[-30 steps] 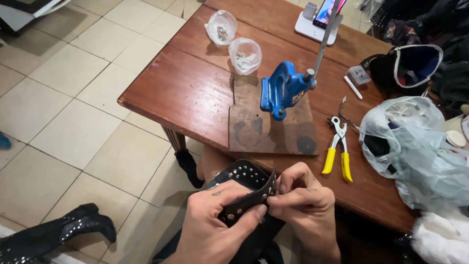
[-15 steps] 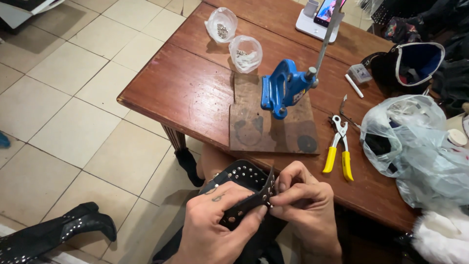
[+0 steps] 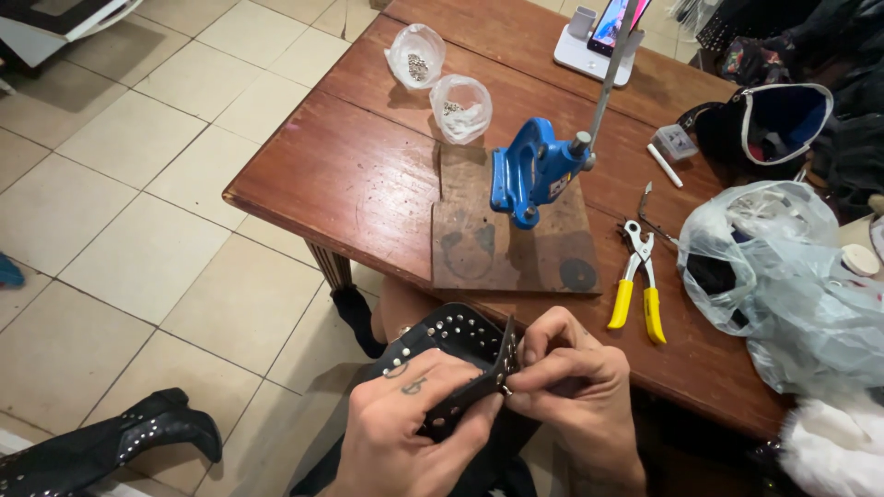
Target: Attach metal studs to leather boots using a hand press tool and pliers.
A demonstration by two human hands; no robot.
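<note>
Strap (image 3: 460, 405), black and studded, sits low over our lap, off the counter (image 3: 368, 175). Left hand (image 3: 405, 433) grips it steady; right hand (image 3: 571, 387) fingers pinch its end, likely for control.

On the brown wooden table (image 3: 368, 175), near its left edge toward the far side: two small clear plastic cups of metal studs (image 3: 437, 78), side by side. Right of them, mid-table, on a flat worn wooden board (image 3: 506, 244): a blue cast-metal hand press (image 3: 532, 170). Right of the board, by the near edge: yellow-handled pliers (image 3: 637, 290). Further right, at the right edge: a crumpled translucent plastic bag (image 3: 783, 276). Behind, at the far edge: a white phone stand (image 3: 589, 51). Off the near edge, on the tiled floor (image 3: 120, 230) at left: a black studded boot (image 3: 101, 446).
</note>
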